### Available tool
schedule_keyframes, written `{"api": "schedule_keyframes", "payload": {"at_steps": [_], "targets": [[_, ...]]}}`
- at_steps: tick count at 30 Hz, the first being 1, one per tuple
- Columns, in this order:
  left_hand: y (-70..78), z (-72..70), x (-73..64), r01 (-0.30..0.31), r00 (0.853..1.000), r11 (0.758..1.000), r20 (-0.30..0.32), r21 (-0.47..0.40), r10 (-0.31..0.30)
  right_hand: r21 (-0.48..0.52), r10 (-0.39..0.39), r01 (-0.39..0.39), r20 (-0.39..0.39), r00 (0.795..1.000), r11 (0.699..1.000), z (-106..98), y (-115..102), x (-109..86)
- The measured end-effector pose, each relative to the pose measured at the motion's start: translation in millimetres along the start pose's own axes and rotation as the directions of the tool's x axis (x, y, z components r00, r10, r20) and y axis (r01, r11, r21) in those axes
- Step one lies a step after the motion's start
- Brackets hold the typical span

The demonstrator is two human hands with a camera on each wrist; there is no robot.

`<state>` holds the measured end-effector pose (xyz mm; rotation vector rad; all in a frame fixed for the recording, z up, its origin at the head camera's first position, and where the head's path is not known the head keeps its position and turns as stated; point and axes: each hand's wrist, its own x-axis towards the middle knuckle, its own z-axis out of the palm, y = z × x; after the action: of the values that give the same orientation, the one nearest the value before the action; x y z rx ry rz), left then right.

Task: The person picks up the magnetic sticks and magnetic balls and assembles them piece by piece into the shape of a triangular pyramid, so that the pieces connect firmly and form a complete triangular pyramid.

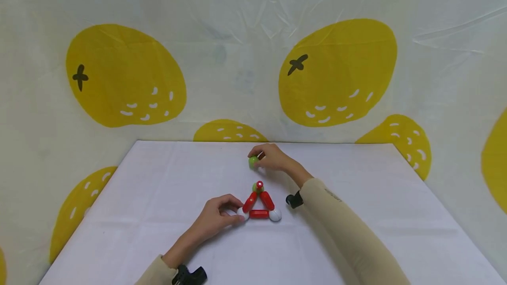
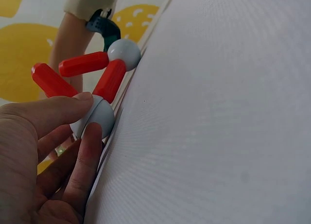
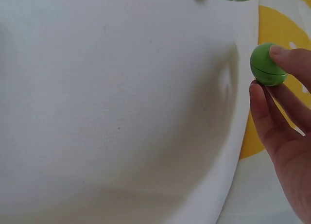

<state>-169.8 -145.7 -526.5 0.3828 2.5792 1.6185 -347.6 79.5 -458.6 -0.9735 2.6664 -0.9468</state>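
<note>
A triangle of red rods [image 1: 259, 214] and balls lies on the table. White balls [image 1: 275, 215] form its two near corners, and a green ball [image 1: 255, 187] forms the far one. One more red rod [image 1: 259, 184] sticks out from that green corner. My left hand [image 1: 215, 215] pinches the white ball [image 2: 101, 118] at the near left corner between thumb and fingers. Beyond the far corner, my right hand [image 1: 273, 158] holds a loose green ball [image 3: 268, 64] between thumb and fingertips, apart from the triangle.
A white cloth covers the table [image 1: 158, 179]. Behind it hangs a pale curtain [image 1: 237, 56] printed with yellow fruit. Dark wrist cameras [image 1: 294, 199] are strapped to both wrists.
</note>
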Motion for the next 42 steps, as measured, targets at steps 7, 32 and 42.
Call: {"api": "schedule_keyframes", "payload": {"at_steps": [7, 32, 42], "targets": [[-1.1, -0.4, 0.1, 0.005, 1.000, 1.000, -0.008, 0.007, -0.005, 0.040, -0.071, 0.072, -0.022, 0.997, 0.997, -6, -11, -19.7], [-0.6, -0.4, 0.4, 0.003, 1.000, 1.000, 0.008, 0.021, -0.003, 0.203, -0.144, 0.171, -0.140, 0.980, 0.964, -25, -54, -112.8], [-0.7, -1.0, -0.7, -0.009, 1.000, 1.000, 0.007, 0.005, 0.009, 0.220, -0.197, 0.231, -0.167, 0.966, 0.948, -17, -63, -130.7]]}}
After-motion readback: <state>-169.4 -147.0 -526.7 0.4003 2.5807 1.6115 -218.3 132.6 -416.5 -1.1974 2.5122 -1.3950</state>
